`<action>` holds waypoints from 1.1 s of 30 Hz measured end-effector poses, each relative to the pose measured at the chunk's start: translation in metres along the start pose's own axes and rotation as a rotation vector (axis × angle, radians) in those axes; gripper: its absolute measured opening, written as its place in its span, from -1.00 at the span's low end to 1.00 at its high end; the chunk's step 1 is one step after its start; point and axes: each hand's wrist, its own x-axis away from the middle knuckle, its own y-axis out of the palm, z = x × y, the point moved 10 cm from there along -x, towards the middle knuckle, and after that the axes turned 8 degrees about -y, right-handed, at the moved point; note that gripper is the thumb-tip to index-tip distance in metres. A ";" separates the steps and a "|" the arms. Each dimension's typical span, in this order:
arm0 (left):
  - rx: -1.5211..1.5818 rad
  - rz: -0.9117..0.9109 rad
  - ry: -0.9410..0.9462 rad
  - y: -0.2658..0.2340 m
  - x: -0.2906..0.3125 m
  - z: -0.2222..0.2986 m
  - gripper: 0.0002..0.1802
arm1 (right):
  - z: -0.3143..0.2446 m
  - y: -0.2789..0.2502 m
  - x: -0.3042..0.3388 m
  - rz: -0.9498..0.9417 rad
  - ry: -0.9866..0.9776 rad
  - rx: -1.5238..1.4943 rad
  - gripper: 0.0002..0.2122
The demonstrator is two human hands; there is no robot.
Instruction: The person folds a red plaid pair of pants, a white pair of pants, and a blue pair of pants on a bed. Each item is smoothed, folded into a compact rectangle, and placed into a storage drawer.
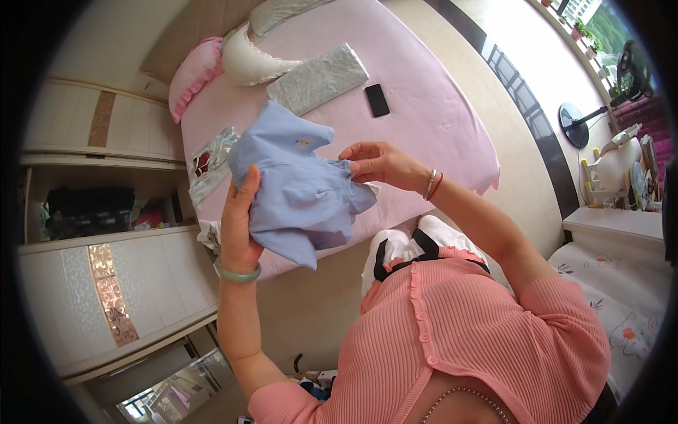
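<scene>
A small light-blue shirt [304, 201] with a little yellow motif is held up over the near part of the bed. My left hand [241, 215] grips its left side, thumb on top of the cloth and the other fingers hidden behind it. At the opposite side, my right hand [381, 166] pinches the edge of the shirt between thumb and fingers. The cloth hangs loosely folded between both hands, with one sleeve-like flap pointing toward me.
On the pink-sheeted bed [424, 120] lie a black phone [377, 100], a folded grey cloth [318, 79], a curved cream pillow [254, 63], a pink ruffled pillow [194, 78] and a clear bag [212, 166]. Cabinets [152, 283] stand left; a fan [573, 126] is far right.
</scene>
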 end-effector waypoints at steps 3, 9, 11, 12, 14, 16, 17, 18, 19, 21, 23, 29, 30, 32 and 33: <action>0.005 -0.016 0.008 0.002 -0.003 0.004 -0.41 | 0.002 -0.010 0.000 0.001 -0.041 0.035 -0.81; 0.046 -0.010 0.011 0.003 -0.003 0.007 -0.49 | -0.009 -0.027 -0.005 0.058 -0.178 0.119 -0.87; 0.012 -0.019 0.001 0.001 -0.002 0.008 -0.49 | -0.033 -0.042 -0.006 0.080 -0.346 0.222 -0.87; -0.018 -0.031 -0.009 0.000 -0.003 0.009 -0.49 | -0.043 -0.060 -0.006 0.122 -0.351 0.191 -0.87; -0.035 -0.042 -0.025 -0.003 -0.007 0.004 -0.48 | -0.058 -0.082 -0.004 0.200 -0.335 0.119 -0.86; -0.008 -0.043 -0.033 -0.007 -0.011 -0.006 -0.46 | -0.056 -0.072 -0.008 0.193 -0.307 0.036 -0.84; 0.011 -0.039 -0.049 0.000 -0.011 -0.008 -0.48 | -0.055 -0.067 -0.010 0.194 -0.296 -0.001 -0.82; 0.031 -0.032 -0.062 0.012 -0.009 -0.007 -0.50 | -0.046 -0.061 -0.011 0.175 -0.279 -0.065 -0.77; 0.052 -0.026 -0.076 0.019 -0.009 -0.008 -0.52 | -0.033 -0.053 -0.013 0.124 -0.245 -0.071 -0.56; 0.055 -0.077 -0.092 0.029 -0.011 -0.006 -0.51 | 0.026 -0.045 -0.015 0.080 -0.006 -0.346 -0.28; 0.060 -0.103 -0.094 0.035 -0.014 -0.005 -0.50 | 0.082 -0.026 -0.009 -0.030 0.229 -0.388 -0.04; 0.111 -0.122 -0.123 0.037 -0.008 -0.004 -0.45 | 0.093 0.038 0.011 -0.244 0.290 -0.345 -0.02; 0.112 -0.139 -0.125 0.042 -0.006 -0.001 -0.45 | 0.097 0.032 0.000 -0.188 0.260 -0.418 -0.11; 0.101 -0.123 -0.107 0.037 -0.004 0.000 -0.46 | 0.086 0.024 -0.005 -0.108 0.216 -0.441 -0.22; 0.087 -0.094 -0.084 0.028 -0.004 0.001 -0.47 | 0.074 0.025 -0.008 -0.074 0.197 -0.452 -0.27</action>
